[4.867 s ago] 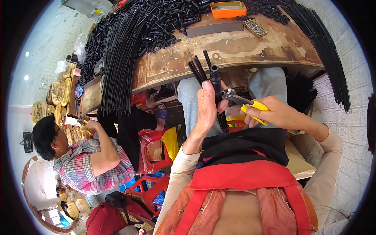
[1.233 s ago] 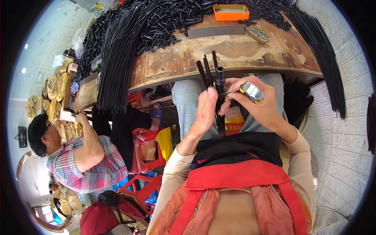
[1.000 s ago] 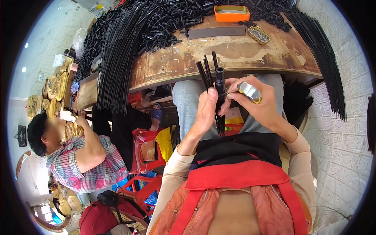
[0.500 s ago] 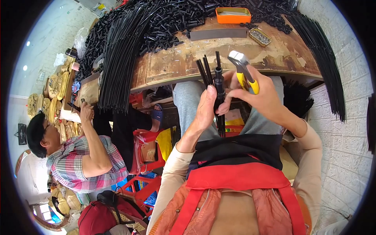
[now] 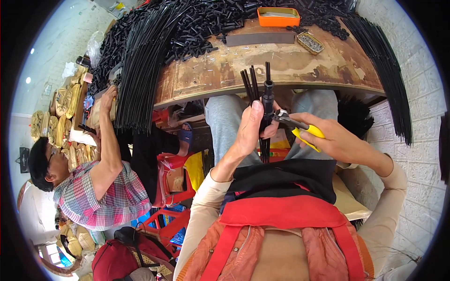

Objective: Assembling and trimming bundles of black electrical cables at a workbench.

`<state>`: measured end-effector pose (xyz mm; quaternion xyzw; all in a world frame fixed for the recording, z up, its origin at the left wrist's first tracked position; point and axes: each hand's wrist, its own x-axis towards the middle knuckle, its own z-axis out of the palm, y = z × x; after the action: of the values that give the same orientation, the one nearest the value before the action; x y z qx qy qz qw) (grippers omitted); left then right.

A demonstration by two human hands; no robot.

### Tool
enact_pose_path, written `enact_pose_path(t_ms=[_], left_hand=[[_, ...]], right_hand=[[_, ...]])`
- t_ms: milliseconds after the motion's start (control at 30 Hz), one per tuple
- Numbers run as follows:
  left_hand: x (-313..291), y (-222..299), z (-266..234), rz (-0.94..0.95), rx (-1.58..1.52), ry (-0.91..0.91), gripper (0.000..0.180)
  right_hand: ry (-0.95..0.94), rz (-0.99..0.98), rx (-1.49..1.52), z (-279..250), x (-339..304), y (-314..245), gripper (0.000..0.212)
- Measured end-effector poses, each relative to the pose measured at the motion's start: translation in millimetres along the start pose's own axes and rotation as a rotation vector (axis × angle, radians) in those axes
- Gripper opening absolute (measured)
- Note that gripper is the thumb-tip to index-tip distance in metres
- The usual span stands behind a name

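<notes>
My left hand (image 5: 251, 124) is closed round several thin black rods (image 5: 251, 82) and a black tubular fitting (image 5: 268, 96). The fitting stands upright, with one rod poking out of its top; the rods' lower ends show below the hand. In my right hand (image 5: 335, 136) are yellow-handled pliers (image 5: 310, 132), gripped by the handles. Their metal head lies against the lower part of the black fitting, beside my left fingers. Whether the jaws bite on anything is too small to tell.
On the wooden table (image 5: 206, 77) ahead lie heaped black fittings (image 5: 206, 28), long black rod bundles (image 5: 140, 70), an orange box (image 5: 278, 18), a grey bar (image 5: 267, 38) and a dish of small metal pieces (image 5: 310, 43). A co-worker (image 5: 103, 187) sits at left; a white wall (image 5: 408, 173) stands at right.
The pliers have swung down from above my right hand to the fitting's side, and my right hand has moved right and down. The co-worker's arm has reached up to the table.
</notes>
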<state>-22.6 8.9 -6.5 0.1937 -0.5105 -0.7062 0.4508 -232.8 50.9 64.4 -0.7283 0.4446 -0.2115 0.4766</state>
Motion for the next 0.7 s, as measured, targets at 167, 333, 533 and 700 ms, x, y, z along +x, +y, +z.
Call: enact_pose_path(t_ms=[167,333,533,700], left_hand=[[-5,-2,-5,0.010,-0.034,0.022,0.058],[-8,-3,-6,0.007,-0.045,0.025,0.059],[-3,-4,-8,-0.004,-0.011,-0.061,0.063],[-7,-7,2,-0.020,-0.059,0.036,0.055]], right_hand=[[-0.263,0.330,-0.084,-21,8,-39,0.026],[-0.454,0.461,0.188,-29,15,-30,0.029],[-0.210,0.235,0.093,-19,-5,-24,0.029],[-0.273,0.309,-0.290,-41,4,-62,0.034]])
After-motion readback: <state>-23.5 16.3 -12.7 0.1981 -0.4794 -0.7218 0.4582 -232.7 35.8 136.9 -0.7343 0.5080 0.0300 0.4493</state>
